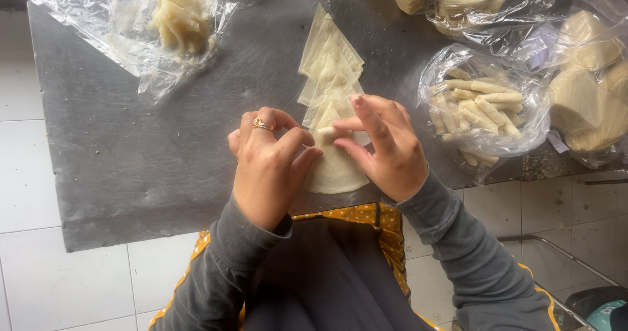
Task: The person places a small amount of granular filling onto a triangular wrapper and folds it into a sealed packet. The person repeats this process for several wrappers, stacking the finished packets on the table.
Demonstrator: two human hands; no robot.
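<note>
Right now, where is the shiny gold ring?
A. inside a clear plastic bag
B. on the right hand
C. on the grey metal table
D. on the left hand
D: the gold ring sits on a finger of the left hand, which pinches the pale dough wrapper.

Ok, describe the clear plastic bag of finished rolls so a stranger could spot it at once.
On the grey metal worktop, look right of the person's right hand. The open clear plastic bag of thin pale rolled sticks sits there. Neighbouring bags hold flat wedge-shaped stacks; only this one holds slim cylinders.
</note>
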